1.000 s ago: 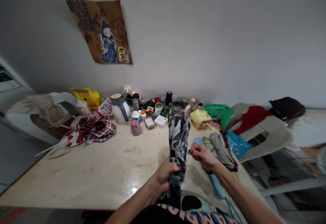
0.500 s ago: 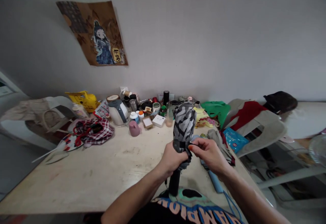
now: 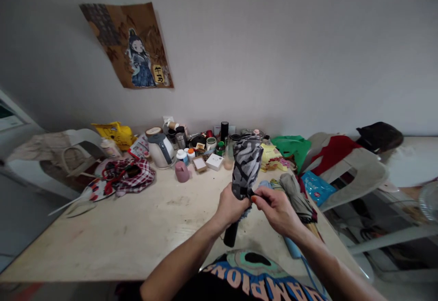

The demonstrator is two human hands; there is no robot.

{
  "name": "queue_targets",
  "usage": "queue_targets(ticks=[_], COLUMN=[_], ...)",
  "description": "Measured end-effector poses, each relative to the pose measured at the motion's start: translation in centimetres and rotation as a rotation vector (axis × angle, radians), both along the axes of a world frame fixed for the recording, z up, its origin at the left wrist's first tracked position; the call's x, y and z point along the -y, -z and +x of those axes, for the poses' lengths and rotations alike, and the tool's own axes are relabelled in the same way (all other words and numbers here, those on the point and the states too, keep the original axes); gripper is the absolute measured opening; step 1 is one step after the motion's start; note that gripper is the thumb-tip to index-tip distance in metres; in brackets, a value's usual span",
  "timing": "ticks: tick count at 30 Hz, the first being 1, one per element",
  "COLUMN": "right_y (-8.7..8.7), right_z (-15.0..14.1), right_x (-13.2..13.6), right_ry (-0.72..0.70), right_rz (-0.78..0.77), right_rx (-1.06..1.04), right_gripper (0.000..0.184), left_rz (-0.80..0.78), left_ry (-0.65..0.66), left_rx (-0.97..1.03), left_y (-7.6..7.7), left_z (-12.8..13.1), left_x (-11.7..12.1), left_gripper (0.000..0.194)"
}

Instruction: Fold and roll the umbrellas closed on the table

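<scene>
A folded grey camouflage umbrella (image 3: 246,164) stands tilted above the table, its black handle (image 3: 231,234) pointing down toward me. My left hand (image 3: 230,206) is wrapped around its lower canopy. My right hand (image 3: 273,205) pinches the umbrella's black closing strap at the canopy's right side. Both hands touch each other around the umbrella.
More folded umbrellas (image 3: 296,198) lie on the wooden table (image 3: 137,228) to the right. At the back stand a white kettle (image 3: 159,149), a pink cup (image 3: 181,172), jars and boxes. A plaid cloth (image 3: 128,175) lies left. Chairs with clothes (image 3: 342,164) stand right.
The umbrella has tilted rightward and risen slightly. My right hand moved from beside the canopy onto the strap and now pinches it against the umbrella.
</scene>
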State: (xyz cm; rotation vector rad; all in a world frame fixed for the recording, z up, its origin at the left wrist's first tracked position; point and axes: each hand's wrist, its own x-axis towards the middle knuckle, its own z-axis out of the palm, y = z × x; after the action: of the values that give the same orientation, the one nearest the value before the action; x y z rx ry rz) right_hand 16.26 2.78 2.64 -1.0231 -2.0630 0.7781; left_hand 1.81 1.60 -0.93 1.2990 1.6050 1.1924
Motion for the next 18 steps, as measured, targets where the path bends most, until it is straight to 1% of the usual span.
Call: queue_targets(ticks=[2, 4, 6, 11, 15, 18], right_y=[-0.2, -0.3, -0.3, 0.4, 1.0, 1.2], right_z=[-0.4, -0.7, -0.9, -0.7, -1.2, -1.5], right_x=[-0.1, -0.1, -0.1, 0.0, 0.0, 0.1], right_ry=[0.013, 0.029, 0.044, 0.083, 0.13, 0.169], right_rz=[0.049, 0.083, 0.098, 0.066, 0.043, 0.077], right_rx=[0.031, 0.059, 0.076, 0.073, 0.048, 0.077], right_gripper=[0.024, 0.024, 0.024, 0.025, 0.024, 0.023], left_rz=[-0.004, 0.003, 0.006, -0.017, -0.025, -0.002], left_ry=[-0.007, -0.04, -0.057, -0.012, -0.057, -0.07], left_rx=[-0.065, -0.126, -0.132, -0.044, -0.139, -0.214], left_y=[-0.1, -0.2, -0.1, 0.5, 0.5, 0.6], left_z=[0.1, 0.3, 0.5, 0.6, 0.8, 1.0], left_x=[-0.1, -0.2, -0.4, -0.7, -0.4, 0.2], left_gripper=[0.035, 0.036, 0.035, 0.032, 0.032, 0.031])
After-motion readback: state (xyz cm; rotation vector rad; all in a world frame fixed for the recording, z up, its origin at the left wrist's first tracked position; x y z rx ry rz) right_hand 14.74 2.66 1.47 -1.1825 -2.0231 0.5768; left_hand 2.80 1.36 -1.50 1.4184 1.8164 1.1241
